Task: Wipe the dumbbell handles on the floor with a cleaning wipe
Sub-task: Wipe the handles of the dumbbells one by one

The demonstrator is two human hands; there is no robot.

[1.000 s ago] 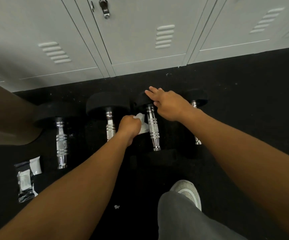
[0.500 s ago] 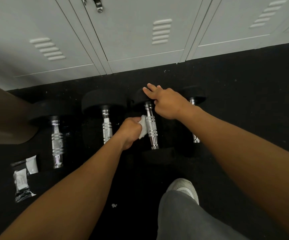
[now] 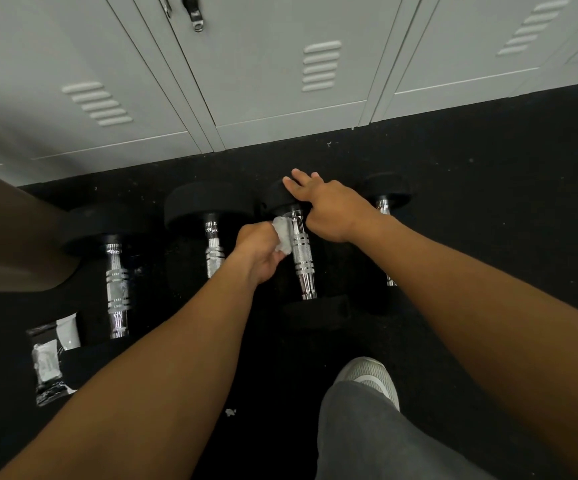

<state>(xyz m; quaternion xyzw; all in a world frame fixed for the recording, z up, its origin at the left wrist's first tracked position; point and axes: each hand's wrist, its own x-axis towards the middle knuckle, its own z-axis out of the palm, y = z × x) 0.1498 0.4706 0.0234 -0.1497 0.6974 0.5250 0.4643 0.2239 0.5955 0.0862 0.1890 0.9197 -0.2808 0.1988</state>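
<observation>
Four dumbbells lie side by side on the black rubber floor (image 3: 488,202), handles pointing toward the grey metal lockers (image 3: 263,81) at the top of the frame. Each has round matte black heads and a chrome handle w/ knurled middle and shiny ring grooves.

The left hand (image 3: 259,254), at centre of the frame, is curled around a crumpled white cleaning wipe (image 3: 283,235) and presses it against the left side of the third dumbbell handle (image 3: 302,258), at its upper part. The wipe looks damp and wrinkled, bunched into a small lump.

The right hand (image 3: 329,209), just right of and above the left one, lies on the far black head (image 3: 277,199) of the same dumbbell; fingers are straight and a bit spread, palm down, pressing on the rubber.

The first dumbbell handle (image 3: 118,289) is at centre left, the second handle (image 3: 214,251) is partly behind the left wrist, and the fourth dumbbell (image 3: 387,192) is partly hidden by the right forearm.

At lower left of the frame a torn glossy wipe packet (image 3: 50,362), black and white, lies flat on the floor. At bottom centre are a grey trouser leg (image 3: 367,434) of soft fabric and the toe of a light mesh sneaker (image 3: 370,374). A small white scrap (image 3: 230,412) lies on the floor nr. the left forearm. At top, a metal latch (image 3: 194,12) hangs on a locker door.
</observation>
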